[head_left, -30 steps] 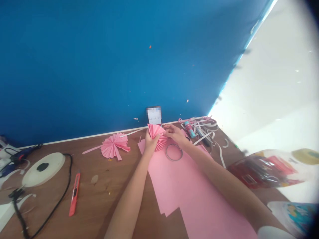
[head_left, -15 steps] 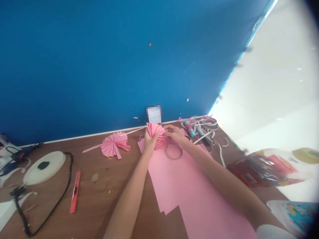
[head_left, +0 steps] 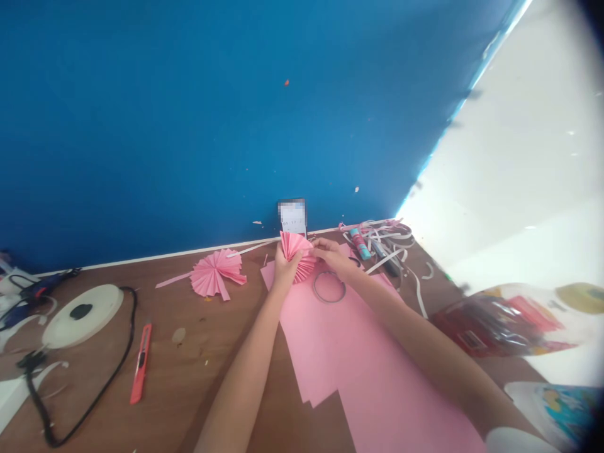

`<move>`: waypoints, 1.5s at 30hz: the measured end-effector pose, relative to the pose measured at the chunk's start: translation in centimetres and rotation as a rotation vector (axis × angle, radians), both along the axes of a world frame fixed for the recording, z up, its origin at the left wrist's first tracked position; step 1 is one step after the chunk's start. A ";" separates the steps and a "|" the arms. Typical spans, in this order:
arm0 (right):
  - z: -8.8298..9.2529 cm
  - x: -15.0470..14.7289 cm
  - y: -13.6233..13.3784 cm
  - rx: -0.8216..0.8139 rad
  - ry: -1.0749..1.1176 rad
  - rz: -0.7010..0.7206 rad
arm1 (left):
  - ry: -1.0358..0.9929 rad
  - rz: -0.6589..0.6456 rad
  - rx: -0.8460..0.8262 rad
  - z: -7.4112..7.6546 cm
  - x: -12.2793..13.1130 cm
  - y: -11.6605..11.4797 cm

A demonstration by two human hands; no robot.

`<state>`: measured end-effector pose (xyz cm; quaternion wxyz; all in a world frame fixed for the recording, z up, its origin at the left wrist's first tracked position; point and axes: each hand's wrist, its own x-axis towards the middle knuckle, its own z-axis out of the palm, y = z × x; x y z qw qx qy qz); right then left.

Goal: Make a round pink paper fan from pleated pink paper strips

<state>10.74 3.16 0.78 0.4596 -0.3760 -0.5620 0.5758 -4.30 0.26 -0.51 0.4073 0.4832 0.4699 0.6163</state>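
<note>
A pleated pink paper fan (head_left: 303, 267) is held between my two hands, above the far end of the pink paper sheets (head_left: 330, 352). My left hand (head_left: 284, 267) is closed on the fan's left side, thumb across the pleats. At its right edge, my right hand (head_left: 329, 253) pinches the paper with the fingertips. A grey ring (head_left: 329, 287) lies on the pink paper just below my right hand. To the left, a pleated pink paper rosette (head_left: 212, 275) rests on the table with pink strips sticking out.
A phone (head_left: 292, 215) leans on the blue wall behind the hands. A red box cutter (head_left: 141, 363), a white disc (head_left: 82, 316) and a black cable (head_left: 127, 358) lie left. Paper strips (head_left: 394, 245) and a glue stick (head_left: 360, 243) are at the back right, plastic packaging (head_left: 504, 321) farther right.
Both hands keep their hold on the fan, which has tilted very slightly. The view has shifted a little; the things on the table have stayed in place.
</note>
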 end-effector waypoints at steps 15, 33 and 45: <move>0.0 -0.1 -0.3 0.058 -0.034 -0.148 | 0.009 -0.030 -0.024 -0.3 -0.1 0.1; 0.2 0.9 0.4 0.291 -0.178 -0.038 | -0.117 -0.091 -0.094 0.4 -0.1 -0.1; 1.0 1.4 0.5 0.307 -0.260 -0.070 | -0.041 -0.148 -0.058 0.3 -0.2 -0.3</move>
